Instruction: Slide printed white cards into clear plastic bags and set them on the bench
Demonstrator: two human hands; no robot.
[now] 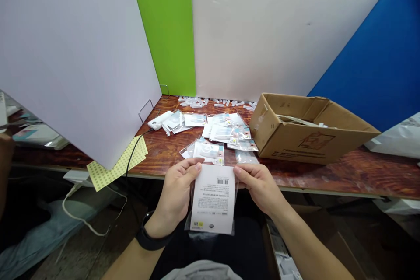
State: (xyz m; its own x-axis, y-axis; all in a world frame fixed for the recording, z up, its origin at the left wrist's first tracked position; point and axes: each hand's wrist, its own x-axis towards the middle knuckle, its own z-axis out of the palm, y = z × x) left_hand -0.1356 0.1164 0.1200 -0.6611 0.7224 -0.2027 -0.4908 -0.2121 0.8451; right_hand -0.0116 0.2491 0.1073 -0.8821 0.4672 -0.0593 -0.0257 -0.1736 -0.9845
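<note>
A white printed card in a clear plastic bag is held up between both hands, just in front of the table edge. My left hand pinches its upper left corner, and a black band is on that wrist. At the upper right corner my right hand grips it between thumb and fingers. The card shows small text, a barcode near the top and a yellow mark at the lower left. Just beyond it, several clear packets with cards lie overlapping on the table.
An open cardboard box stands at right. Small white tubes lie along the back panels. A white device with a black cable and yellow dotted sheets are at left. Another person's hand shows at the far left.
</note>
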